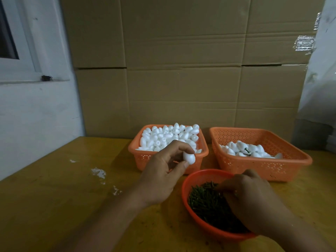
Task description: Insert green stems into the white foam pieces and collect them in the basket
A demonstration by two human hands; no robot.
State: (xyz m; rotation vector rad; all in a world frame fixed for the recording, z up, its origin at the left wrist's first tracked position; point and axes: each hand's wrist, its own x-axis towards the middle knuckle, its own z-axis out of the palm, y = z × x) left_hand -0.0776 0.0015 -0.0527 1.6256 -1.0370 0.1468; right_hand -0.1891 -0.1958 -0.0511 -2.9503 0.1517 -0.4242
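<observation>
table (54, 206): yellow-brown, white foam crumbs left of centre
left hand (163, 171): pinches 1 foam piece (189, 157) between thumb and fingertips, held above the table in front of the supply basket
supply basket (204, 153): heaped with bare foam pieces
stem bowl (189, 180): round, full of green stems (205, 200)
right hand (252, 200): fingers down in the stems; whether it holds 1, cannot tell
collect basket (263, 166): far right, few finished pieces
handling: foam likely light, dents easily, so hold its sides gently; stems look thin and stiff, pinch near 1 end
</observation>
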